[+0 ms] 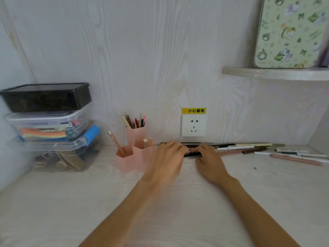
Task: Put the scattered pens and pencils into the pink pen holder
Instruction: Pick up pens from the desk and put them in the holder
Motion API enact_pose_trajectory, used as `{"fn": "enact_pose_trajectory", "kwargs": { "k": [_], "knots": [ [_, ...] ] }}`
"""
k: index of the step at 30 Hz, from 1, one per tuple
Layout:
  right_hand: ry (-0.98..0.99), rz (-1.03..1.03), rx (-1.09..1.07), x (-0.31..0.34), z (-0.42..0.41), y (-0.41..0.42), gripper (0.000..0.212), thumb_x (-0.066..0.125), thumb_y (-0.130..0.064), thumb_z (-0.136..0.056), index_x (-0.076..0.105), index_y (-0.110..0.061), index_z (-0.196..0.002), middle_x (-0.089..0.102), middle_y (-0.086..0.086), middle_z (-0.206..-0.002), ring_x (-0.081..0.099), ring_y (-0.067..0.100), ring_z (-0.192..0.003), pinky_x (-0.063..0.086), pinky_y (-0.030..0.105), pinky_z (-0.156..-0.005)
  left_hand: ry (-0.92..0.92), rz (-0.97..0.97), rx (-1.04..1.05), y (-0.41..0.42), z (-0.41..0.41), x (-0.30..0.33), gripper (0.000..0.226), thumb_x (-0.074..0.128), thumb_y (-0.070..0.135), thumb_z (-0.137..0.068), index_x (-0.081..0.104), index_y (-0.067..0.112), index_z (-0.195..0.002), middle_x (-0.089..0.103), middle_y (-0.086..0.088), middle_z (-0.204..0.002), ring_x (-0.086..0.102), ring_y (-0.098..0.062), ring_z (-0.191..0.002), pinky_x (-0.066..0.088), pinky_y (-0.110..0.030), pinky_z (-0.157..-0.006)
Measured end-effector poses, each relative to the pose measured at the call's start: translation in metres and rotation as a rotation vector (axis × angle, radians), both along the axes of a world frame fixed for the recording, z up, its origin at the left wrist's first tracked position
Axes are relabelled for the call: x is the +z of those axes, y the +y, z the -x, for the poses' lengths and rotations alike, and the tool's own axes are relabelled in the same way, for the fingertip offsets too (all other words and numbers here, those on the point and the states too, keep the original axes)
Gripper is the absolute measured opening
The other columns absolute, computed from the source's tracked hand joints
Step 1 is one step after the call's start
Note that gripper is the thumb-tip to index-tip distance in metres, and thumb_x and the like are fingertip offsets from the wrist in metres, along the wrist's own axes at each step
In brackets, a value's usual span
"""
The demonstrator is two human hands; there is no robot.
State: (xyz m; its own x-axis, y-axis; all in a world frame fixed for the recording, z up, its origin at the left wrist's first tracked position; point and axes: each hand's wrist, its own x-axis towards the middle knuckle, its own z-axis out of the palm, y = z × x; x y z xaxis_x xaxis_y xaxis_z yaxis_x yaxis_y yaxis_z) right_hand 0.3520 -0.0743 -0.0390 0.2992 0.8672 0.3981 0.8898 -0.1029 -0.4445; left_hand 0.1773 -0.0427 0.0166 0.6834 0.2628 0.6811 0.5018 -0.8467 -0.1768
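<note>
On the pale wooden desk (71, 202), both hands meet near the back wall, just below the wall socket (193, 125). The left hand (166, 157) and the right hand (208, 160) lie palm down with fingers curled over a dark pen (193, 154) that runs between them; whether either hand has actually pinched it I cannot tell, since the fingers hide the contact and the left hand is blurred. The pink pen holder (135, 152) stands just left of the left hand, with several pens upright in its tall back compartment and a pencil (116, 144) leaning in a front one. More scattered pens (249, 147) lie along the wall to the right. Stacked plastic boxes (49, 122) sit at far left.
</note>
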Motion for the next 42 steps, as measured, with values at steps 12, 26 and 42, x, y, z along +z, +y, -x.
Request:
{"fn": "enact_pose_trajectory", "kwargs": {
  "k": [12, 26, 42],
  "knots": [
    [0.003, -0.051, -0.077, 0.000, -0.001, 0.000, 0.022, 0.055, -0.015, -0.073, 0.065, -0.018, -0.092, 0.061, 0.001, -0.102, 0.050, 0.022, -0.103, 0.038, 0.036, -0.094, 0.525, 0.350, 0.410, 0.038, -0.056, 0.006, 0.027, 0.056, 0.005, -0.087, 0.061, 0.012, -0.112, 0.062, -0.010, -0.118, 0.057, -0.029, -0.110, 0.044, -0.035, -0.085],
    [-0.019, -0.049, -0.067, 0.000, -0.001, -0.002, 0.018, 0.056, -0.022, -0.076, 0.068, -0.020, -0.089, 0.058, 0.000, -0.099, 0.049, 0.021, -0.101, 0.038, 0.037, -0.090, 0.710, 0.304, 0.356, 0.046, -0.070, 0.008, 0.019, 0.053, 0.010, -0.092, 0.059, 0.007, -0.110, 0.062, -0.012, -0.116, 0.057, -0.029, -0.108, 0.044, -0.034, -0.079],
    [-0.177, -0.028, 0.016, 0.004, 0.033, 0.012, 0.049, 0.026, -0.032, -0.084, 0.054, -0.021, -0.122, 0.061, 0.000, -0.114, 0.052, 0.024, -0.110, 0.038, 0.036, -0.094, -0.532, 0.590, 0.038, 0.039, 0.038, 0.093, 0.086, 0.061, 0.014, -0.089, 0.001, 0.029, -0.149, 0.062, 0.010, -0.100, 0.062, -0.002, -0.062, 0.049, -0.022, -0.066]
  ]
}}
